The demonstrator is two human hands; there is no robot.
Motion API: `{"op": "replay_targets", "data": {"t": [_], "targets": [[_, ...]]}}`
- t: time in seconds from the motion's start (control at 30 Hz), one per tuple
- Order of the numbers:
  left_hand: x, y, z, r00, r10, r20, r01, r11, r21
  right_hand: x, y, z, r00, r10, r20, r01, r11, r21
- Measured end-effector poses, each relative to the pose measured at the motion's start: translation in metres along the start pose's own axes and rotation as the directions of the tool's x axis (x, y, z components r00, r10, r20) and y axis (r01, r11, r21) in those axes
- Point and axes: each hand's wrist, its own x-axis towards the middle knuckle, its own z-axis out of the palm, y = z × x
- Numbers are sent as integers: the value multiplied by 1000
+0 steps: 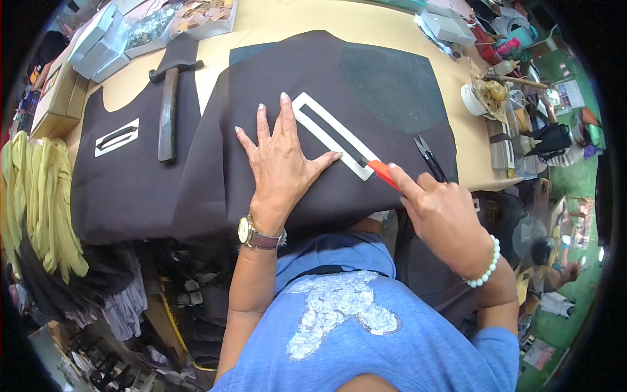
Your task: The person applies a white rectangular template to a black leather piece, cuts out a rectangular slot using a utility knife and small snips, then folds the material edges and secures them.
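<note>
Dark brown fabric [287, 65] lies spread over the table in front of me. On it rests a white rectangular frame [330, 124] with a long slot, set at a slant. My left hand [279, 157] is flat on the fabric with fingers spread, its thumb touching the frame's near-left edge. In my right hand [441, 212] is a red-handled utility knife [382, 173]. Its tip is at the near-right end of the slot. Black thread snips [430, 160] lie just beyond the right hand, on a dark green cutting mat [392, 85] partly under the fabric.
A hammer [168, 111] lies on the fabric at the left, beside another white slotted piece [117, 137]. White boxes [101, 46] and trays of small parts stand at the back left. Yellow cloth strips [39, 196] hang at the left edge. A white tub [473, 101] sits at the right.
</note>
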Motion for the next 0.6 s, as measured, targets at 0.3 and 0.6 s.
{"op": "replay_targets", "data": {"t": [0.3,0.6], "targets": [[-7,-13,-26,992,-45,-121,53,996,68,-10,40,18,997,10,-83,24,918,396],[-18,-59,-36,936,-301,-184,329,933,147,77,129,80,740,572,-354,-206,694,690]]}}
